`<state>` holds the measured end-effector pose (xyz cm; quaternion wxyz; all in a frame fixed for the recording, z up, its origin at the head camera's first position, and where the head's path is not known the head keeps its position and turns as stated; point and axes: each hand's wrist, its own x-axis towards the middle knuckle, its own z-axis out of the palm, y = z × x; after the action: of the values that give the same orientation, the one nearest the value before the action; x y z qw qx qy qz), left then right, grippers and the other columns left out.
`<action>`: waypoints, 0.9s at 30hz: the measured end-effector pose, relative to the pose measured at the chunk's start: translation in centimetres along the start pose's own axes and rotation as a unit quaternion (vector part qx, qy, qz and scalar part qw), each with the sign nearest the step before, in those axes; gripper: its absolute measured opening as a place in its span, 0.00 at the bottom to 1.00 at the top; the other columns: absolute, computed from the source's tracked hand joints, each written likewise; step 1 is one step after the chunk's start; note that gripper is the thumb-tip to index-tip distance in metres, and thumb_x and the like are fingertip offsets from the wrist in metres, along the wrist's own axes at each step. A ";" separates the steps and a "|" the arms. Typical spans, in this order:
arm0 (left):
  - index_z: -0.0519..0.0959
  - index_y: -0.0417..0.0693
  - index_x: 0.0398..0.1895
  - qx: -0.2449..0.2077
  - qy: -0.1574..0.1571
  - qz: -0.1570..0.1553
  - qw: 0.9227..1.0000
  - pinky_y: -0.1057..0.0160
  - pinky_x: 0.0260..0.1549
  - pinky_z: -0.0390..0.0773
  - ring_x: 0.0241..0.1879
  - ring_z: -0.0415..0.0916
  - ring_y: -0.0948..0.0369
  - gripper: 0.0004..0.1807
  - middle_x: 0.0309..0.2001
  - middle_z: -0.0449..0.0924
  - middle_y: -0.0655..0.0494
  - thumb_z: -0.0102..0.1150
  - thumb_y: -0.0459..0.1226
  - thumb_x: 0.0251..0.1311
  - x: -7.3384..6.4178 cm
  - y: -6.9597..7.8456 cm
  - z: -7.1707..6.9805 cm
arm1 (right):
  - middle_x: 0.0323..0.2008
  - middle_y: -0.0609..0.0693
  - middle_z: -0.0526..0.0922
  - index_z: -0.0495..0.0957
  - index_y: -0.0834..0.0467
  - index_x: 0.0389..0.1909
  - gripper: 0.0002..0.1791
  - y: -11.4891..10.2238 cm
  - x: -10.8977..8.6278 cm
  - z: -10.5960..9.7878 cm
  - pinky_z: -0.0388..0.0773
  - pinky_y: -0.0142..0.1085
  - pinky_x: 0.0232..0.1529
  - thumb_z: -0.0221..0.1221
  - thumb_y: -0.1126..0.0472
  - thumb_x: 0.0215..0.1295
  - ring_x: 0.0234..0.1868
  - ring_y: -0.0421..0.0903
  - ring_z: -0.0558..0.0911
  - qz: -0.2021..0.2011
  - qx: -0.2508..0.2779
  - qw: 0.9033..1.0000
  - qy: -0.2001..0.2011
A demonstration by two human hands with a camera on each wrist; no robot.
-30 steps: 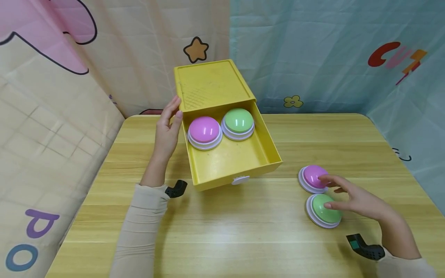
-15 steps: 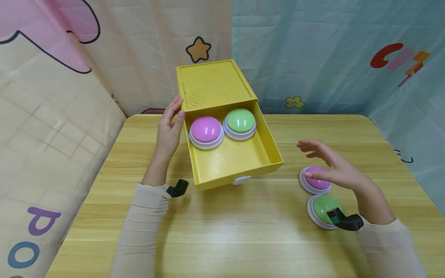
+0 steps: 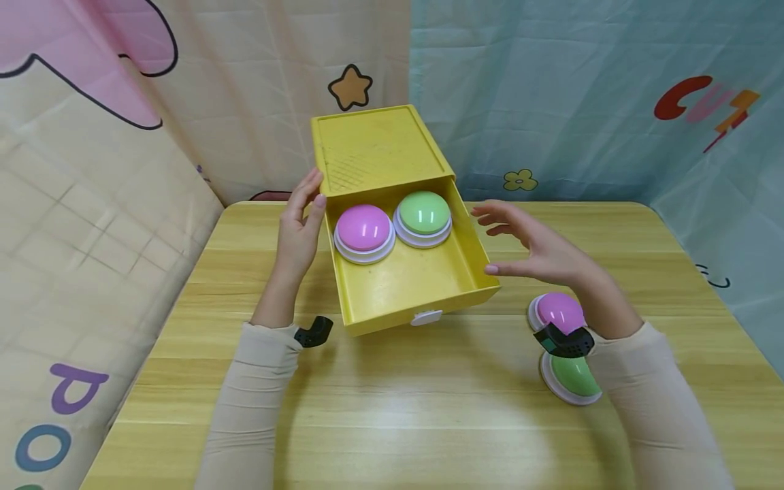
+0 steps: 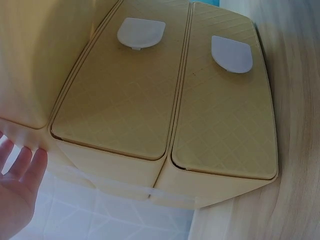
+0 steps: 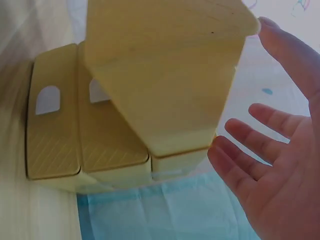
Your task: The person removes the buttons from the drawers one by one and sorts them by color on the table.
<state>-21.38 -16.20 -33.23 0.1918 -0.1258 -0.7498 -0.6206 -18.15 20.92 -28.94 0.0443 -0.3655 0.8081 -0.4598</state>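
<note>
My right grip (image 3: 533, 245), uncurled and empty, hangs beside the yellow drawer (image 3: 422, 279) at centre frame; my left grip (image 3: 298, 228), fingers extended, touches the left side of the cabinet (image 3: 380, 146). The drawer looks light, stiff and smooth, best held by its white handle (image 3: 425, 318).

There on the left curtain (image 3: 98, 286), a purple P-like letter (image 3: 79, 373) above a blue O (image 3: 22, 449); on the right curtain (image 3: 582, 82), red C (image 3: 666, 105), pink U (image 3: 704, 107), then an unclear orange mark (image 3: 744, 101).
</note>
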 end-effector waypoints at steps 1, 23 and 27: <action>0.68 0.35 0.76 -0.001 0.000 0.000 1.000 0.64 0.69 0.75 0.72 0.68 0.52 0.25 0.81 0.63 0.47 0.46 0.31 0.80 0.0 0.0 0.0 | 0.73 0.68 0.67 0.61 0.70 0.76 0.44 -0.2 0.6 0.0 0.65 0.22 0.69 0.70 0.72 0.60 0.71 0.44 0.70 0.001 -0.004 1.000 -0.004; 0.67 0.34 0.77 0.003 -0.001 -0.001 1.000 0.59 0.71 0.74 0.74 0.66 0.51 0.25 0.81 0.62 0.47 0.45 0.31 0.81 0.1 -0.1 0.2 | 0.70 0.67 0.72 0.66 0.70 0.72 0.42 -2.3 8.7 1.2 0.64 0.57 0.79 0.75 0.64 0.60 0.72 0.62 0.70 0.008 -0.139 0.988 -0.071; 0.67 0.35 0.77 0.005 0.002 -0.003 1.000 0.60 0.71 0.74 0.74 0.66 0.51 0.25 0.81 0.62 0.47 0.46 0.31 0.81 0.0 -0.1 0.1 | 0.69 0.65 0.73 0.68 0.69 0.71 0.40 -2.4 9.0 1.5 0.68 0.56 0.75 0.74 0.61 0.63 0.68 0.61 0.72 0.020 -0.170 0.981 -0.094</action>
<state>-21.44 -16.10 -33.29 0.1924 -0.1215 -0.7525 -0.6180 -22.83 13.45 -25.55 0.0664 -0.3931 0.8738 -0.2786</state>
